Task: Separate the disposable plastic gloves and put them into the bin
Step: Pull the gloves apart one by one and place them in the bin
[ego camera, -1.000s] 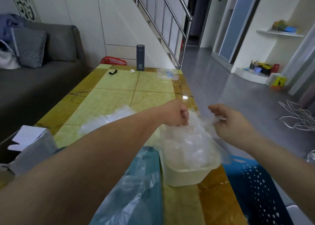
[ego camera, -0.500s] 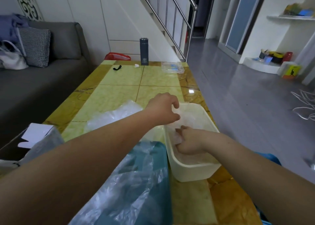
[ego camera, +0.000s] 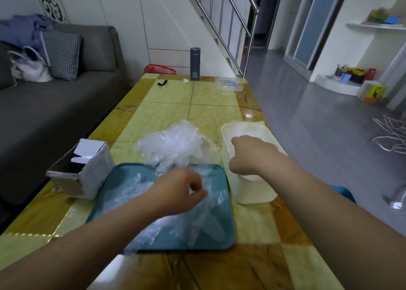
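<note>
A loose pile of clear plastic gloves point(ego camera: 173, 144) lies on the table behind the teal tray point(ego camera: 226, 237). More flattened gloves point(ego camera: 204, 221) lie on the tray. My left hand point(ego camera: 182, 190) hovers over the tray with curled fingers, thumb and forefinger pinching a glove there. The white bin point(ego camera: 241, 127) stands to the right of the tray with crumpled gloves inside. My right hand point(ego camera: 248, 155) is down in the bin, its fingers curled into the gloves. Its fingertips are hidden.
An open white carton point(ego camera: 87, 171) stands left of the tray. At the table's far end are a dark flask point(ego camera: 194, 63), a clear lidded box point(ego camera: 228, 84) and a small black item point(ego camera: 162, 82). A grey sofa point(ego camera: 55, 105) runs along the left. Something blue point(ego camera: 342, 193) sits below the table's right edge.
My left hand has left the bin and come back over the teal tray. My right hand stays down in the bin. The view has tilted down and left.
</note>
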A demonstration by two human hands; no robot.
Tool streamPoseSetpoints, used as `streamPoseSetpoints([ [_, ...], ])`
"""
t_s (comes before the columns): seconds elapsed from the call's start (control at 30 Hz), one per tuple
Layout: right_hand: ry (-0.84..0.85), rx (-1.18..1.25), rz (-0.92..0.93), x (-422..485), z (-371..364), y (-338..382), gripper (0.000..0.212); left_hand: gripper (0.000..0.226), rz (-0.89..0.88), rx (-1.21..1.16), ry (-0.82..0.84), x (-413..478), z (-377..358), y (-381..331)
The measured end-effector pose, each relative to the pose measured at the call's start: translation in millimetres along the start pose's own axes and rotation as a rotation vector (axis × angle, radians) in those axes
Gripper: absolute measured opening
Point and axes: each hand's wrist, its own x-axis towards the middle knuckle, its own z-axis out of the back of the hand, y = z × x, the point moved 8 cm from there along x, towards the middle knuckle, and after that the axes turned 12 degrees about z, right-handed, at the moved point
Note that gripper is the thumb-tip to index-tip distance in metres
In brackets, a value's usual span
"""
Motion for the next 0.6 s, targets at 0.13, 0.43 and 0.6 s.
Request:
streamPoseSetpoints([
  [0.13, -0.197, 0.071, 0.145, -24.2, 0.5, 52.4, 0.019, 0.040, 0.041, 0.167, 0.126, -40.4, -50.9, 37.1],
  [0.43, 0.147, 0.266, 0.465, -61.1, -93.2, 100.3, 0.095, 0.014, 0.054, -0.188, -0.017, -77.4, -39.7, 56.5],
  [0.6, -0.050, 0.396, 0.440, -55.3, -100.8, 105.4, 0.079, 0.016, 0.109, -0.691, 0.090, -93.3, -3.8, 52.6],
])
